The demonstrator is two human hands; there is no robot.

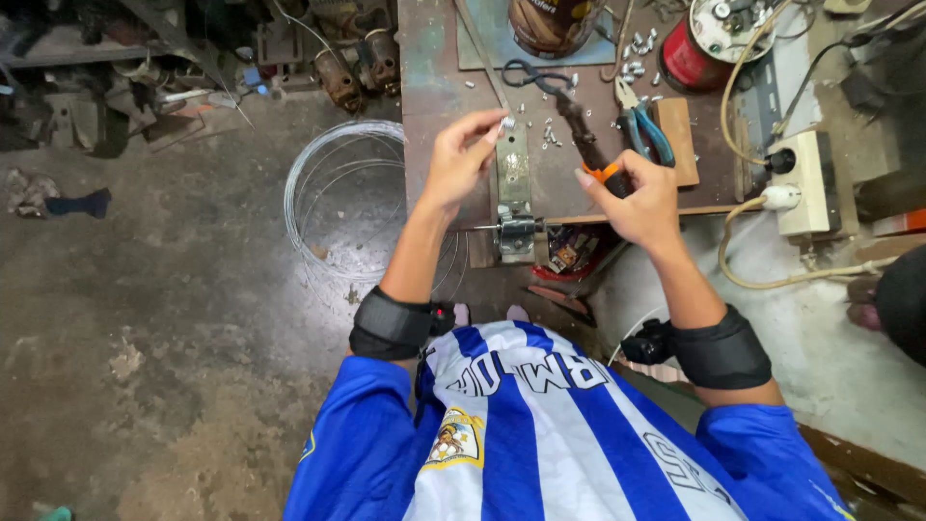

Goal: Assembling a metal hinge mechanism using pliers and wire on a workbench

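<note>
Left hand (461, 159) raised over workbench (434, 87), forearm angled up from black wrist strap (391, 326), wrist bent slightly right. Thumb and forefinger pinched shut on small silver nut (507, 123), other fingers loosely curled behind. Nut held at top end of metal bracket (513, 174), touching or just above it; cannot tell which.

Right hand (639, 205) lifted at similar height, forearm rising from second black wrist strap (723, 352). Fingers wrapped closed round orange-and-black handle of a tool (588, 145), thumb laid along handle; dark shaft pointing up-left toward the nut, tip close to bracket top. Exact tool type hard to tell, screwdriver-like.

Bracket standing lengthwise on bench, lower end clamped in small metal fitting (517, 234) at bench edge, thin rod sticking out left of it.

On bench beyond hands: loose silver nuts (552, 135) scattered just right of bracket, black scissors (531, 75), blue-handled pliers (644, 130) on wooden block (675, 135), brown can (550, 24), red spool (690, 58). White power strip (801, 183) at right with cream cable (743, 280) looping down. Wire coil (333, 193) on concrete floor left of bench. Blue-and-white striped shirt (521, 434) at bottom.
</note>
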